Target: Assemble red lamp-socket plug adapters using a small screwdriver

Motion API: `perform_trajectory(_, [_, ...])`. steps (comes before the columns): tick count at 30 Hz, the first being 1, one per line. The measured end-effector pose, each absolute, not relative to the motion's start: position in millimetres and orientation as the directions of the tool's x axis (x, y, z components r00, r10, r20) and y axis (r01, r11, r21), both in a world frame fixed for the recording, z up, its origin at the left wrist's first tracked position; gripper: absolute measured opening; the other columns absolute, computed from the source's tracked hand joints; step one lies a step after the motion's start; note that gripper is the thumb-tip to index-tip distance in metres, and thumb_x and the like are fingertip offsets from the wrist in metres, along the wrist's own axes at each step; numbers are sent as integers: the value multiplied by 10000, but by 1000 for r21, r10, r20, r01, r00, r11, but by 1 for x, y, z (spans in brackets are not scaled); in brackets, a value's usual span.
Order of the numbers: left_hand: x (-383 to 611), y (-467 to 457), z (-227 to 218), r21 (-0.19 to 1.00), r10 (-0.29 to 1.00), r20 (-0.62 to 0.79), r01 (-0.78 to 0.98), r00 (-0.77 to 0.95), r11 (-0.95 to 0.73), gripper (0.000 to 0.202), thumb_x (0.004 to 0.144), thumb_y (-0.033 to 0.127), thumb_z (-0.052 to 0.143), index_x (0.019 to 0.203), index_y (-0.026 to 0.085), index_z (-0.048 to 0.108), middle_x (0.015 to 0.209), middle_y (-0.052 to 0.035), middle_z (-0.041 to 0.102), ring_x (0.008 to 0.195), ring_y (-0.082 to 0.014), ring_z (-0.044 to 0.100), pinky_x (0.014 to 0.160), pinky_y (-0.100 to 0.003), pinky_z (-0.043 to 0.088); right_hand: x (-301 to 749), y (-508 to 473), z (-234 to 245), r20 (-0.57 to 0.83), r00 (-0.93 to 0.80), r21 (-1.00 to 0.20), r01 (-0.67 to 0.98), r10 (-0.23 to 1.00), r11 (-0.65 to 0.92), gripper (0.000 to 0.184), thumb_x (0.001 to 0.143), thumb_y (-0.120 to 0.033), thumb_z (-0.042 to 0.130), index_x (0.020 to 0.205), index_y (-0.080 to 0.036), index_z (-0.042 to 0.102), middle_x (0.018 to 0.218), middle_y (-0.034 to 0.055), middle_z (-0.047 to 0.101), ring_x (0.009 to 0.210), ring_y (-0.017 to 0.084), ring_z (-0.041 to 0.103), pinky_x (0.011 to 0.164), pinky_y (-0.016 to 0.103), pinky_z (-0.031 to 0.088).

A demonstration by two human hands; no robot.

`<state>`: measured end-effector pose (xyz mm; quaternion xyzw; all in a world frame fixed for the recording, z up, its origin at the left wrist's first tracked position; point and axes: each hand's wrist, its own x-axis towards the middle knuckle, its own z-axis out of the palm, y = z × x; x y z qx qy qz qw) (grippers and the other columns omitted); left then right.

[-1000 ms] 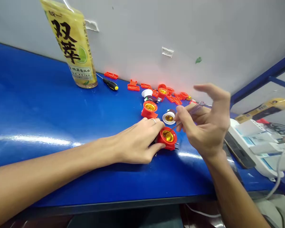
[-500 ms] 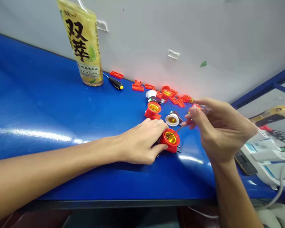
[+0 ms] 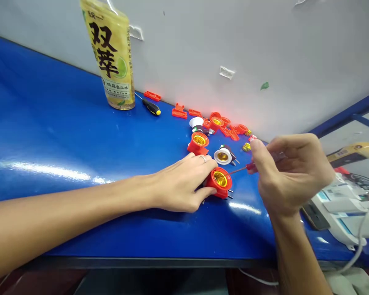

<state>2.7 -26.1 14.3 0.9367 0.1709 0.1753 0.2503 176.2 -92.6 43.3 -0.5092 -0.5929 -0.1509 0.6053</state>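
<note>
My left hand (image 3: 181,183) grips a red plastic lamp holder (image 3: 220,183) with a brass screw socket, which stands on the blue table (image 3: 64,135) with its metal prongs toward the right. My right hand (image 3: 290,174) pinches a small red-handled screwdriver (image 3: 250,166). Its thin shaft reaches toward the socket's rim, and the tip looks very near the brass, though contact is hard to tell. A white lamp holder (image 3: 223,156) stands just beyond both hands, and a red one (image 3: 199,141) stands to its left.
Several red plastic parts and brass pieces (image 3: 224,126) lie along the wall. A black-and-yellow screwdriver (image 3: 151,107) lies beside a yellow drink bottle (image 3: 109,55). A white power strip (image 3: 341,213) and a cable sit at the right, past the table's near edge (image 3: 156,262).
My right hand has moved slightly down and right, with the screwdriver now clearer and level. A small brass piece shows near the fingers. My left hand stays on the red lamp holder.
</note>
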Motion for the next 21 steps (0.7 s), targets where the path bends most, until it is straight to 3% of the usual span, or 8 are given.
perform_trajectory(2, [3,-26,15,524,411,249,235,877,-819,160,904,257,645,1009,159,574,978,-86,634,895,-258,595,797,-368,457,177,-92,41,871,179,-396,807,457,438,35,912,-226,698,942,-234,713,783,-17,693,666,162,682,592,321,556])
perform_trajectory(4, [3,-27,15,520,412,256,235,875,-821,170,906,247,641,1034,160,571,999,-89,637,915,-260,599,807,-369,458,180,-92,41,828,92,-433,732,553,526,200,1004,-244,550,1124,-261,709,1012,27,750,920,214,736,745,372,609])
perform_trajectory(7, [2,-27,15,515,408,262,231,875,-825,180,908,247,641,1048,158,572,1022,-94,640,941,-264,602,828,-374,460,186,-94,44,746,-9,-561,530,666,636,313,1028,-262,498,1309,-291,633,1353,61,654,1244,280,638,919,454,613])
perform_trajectory(9, [2,-26,14,513,412,260,237,874,-825,167,906,254,644,1021,156,572,1007,-94,642,925,-263,599,820,-377,460,188,-96,47,716,-6,-607,489,698,627,289,1003,-243,561,1273,-271,659,1276,64,701,1151,273,695,887,445,639])
perform_trajectory(11, [2,-26,14,513,416,256,242,873,-823,158,911,269,640,998,155,572,996,-91,641,903,-258,594,805,-376,459,186,-97,48,731,67,-604,527,679,598,207,947,-210,657,1141,-240,722,1027,31,779,880,225,771,757,383,669])
perform_trajectory(15, [2,-26,14,524,418,249,241,874,-817,148,924,277,628,1005,164,576,983,-79,633,896,-251,585,793,-365,454,179,-95,45,829,224,-512,674,513,532,186,794,-172,823,961,-236,770,747,-35,761,639,173,741,580,293,632])
perform_trajectory(17, [3,-26,14,529,421,246,243,873,-813,140,921,270,630,994,170,566,976,-74,633,890,-249,581,786,-361,450,177,-93,42,866,198,-445,722,459,529,282,800,-152,812,1057,-259,766,785,-34,766,672,172,748,602,293,634])
perform_trajectory(21, [4,-26,15,532,432,237,256,870,-807,139,911,262,640,967,171,552,987,-78,634,891,-249,582,782,-357,445,181,-93,40,844,52,-417,690,534,591,363,953,-167,620,1280,-314,674,1191,20,739,948,211,759,762,365,660])
